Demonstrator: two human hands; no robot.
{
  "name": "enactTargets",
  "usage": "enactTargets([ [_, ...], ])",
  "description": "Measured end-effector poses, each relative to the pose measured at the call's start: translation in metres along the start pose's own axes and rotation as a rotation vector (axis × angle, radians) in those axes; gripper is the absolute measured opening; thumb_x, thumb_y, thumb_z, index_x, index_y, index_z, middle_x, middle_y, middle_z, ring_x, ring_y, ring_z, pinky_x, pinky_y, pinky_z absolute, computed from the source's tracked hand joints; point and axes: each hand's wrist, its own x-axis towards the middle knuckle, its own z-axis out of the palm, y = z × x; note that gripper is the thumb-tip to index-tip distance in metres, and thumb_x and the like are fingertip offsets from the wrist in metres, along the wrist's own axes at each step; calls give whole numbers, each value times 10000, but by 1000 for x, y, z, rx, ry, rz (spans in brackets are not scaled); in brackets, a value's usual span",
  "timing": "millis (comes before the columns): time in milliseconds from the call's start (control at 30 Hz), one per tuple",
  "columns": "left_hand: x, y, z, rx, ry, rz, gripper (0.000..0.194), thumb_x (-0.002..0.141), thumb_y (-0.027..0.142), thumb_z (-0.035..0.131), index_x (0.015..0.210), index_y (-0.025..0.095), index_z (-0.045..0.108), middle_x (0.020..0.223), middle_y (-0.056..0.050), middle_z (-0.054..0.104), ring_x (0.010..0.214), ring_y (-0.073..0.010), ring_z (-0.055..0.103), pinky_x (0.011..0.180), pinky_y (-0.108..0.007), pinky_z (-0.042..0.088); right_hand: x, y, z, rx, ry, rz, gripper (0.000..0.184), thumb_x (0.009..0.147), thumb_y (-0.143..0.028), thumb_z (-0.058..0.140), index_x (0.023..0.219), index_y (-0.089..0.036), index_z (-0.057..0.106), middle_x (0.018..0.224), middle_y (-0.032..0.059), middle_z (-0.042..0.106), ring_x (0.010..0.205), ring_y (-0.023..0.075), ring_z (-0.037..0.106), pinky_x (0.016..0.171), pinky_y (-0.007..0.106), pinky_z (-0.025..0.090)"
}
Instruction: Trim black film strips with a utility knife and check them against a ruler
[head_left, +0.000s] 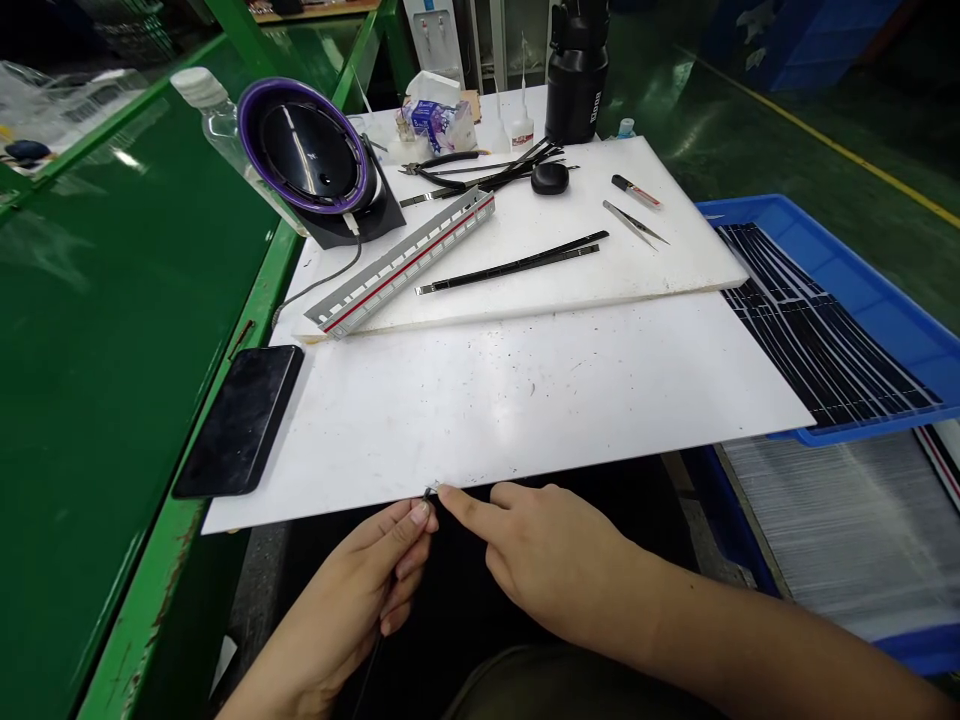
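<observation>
Your left hand (pixel 390 560) pinches a thin black strand (pixel 428 494) near the flat white desk (pixel 465 420); your right hand (pixel 555 555), index finger extended toward the strand's end, grips nothing visible. Tip work appears in hand, calling for a steady pinch. The black rectangular phone (pixel 240 420) lies left, unobstructive.

A yellow line (pixel 819 134) crosses green floor (pixel 720 150) — beyond a white table (pixel 600 370).
</observation>
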Motion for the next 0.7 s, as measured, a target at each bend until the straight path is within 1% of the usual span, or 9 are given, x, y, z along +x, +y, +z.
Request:
enactTargets([
  [233,-1,0,1,-10,-10,9,450,760,602,734,779,175,593,564,85,390,424,-28,229,342,-118,248,0,-1,1,-19,13,-11,593,942,-182,415,1528,-253,360,931,35,682,653,208,623,538,329,380],
  [433,0,-1,-1,-8,-5,-3,457,749,608,742,787,176,596,566,84,392,426,-28,227,344,-117,241,1,-1,8,-92,25,-18,617,923,-189,479,1523,-255,347,912,36,670,586,194,593,476,310,320],
  [567,1,0,-1,-13,-8,-7,469,722,605,766,767,173,590,556,85,396,417,-25,224,338,-118,232,0,-3,12,-135,31,20,649,912,-192,483,1534,-268,314,901,40,662,548,182,580,452,297,287],
  [633,0,1,0,-25,2,-9,484,696,601,788,732,171,570,549,87,393,414,-23,210,332,-119,224,-1,-5,12,-128,36,37,646,915,-183,461,1538,-273,314,897,41,661,559,192,590,455,300,301],
  [700,-1,2,2,-36,20,-4,486,687,589,798,709,171,551,551,85,395,416,-24,204,331,-120,223,-1,-6,11,-89,38,38,620,929,-183,430,1535,-271,333,898,40,664,599,208,613,488,313,345],
])
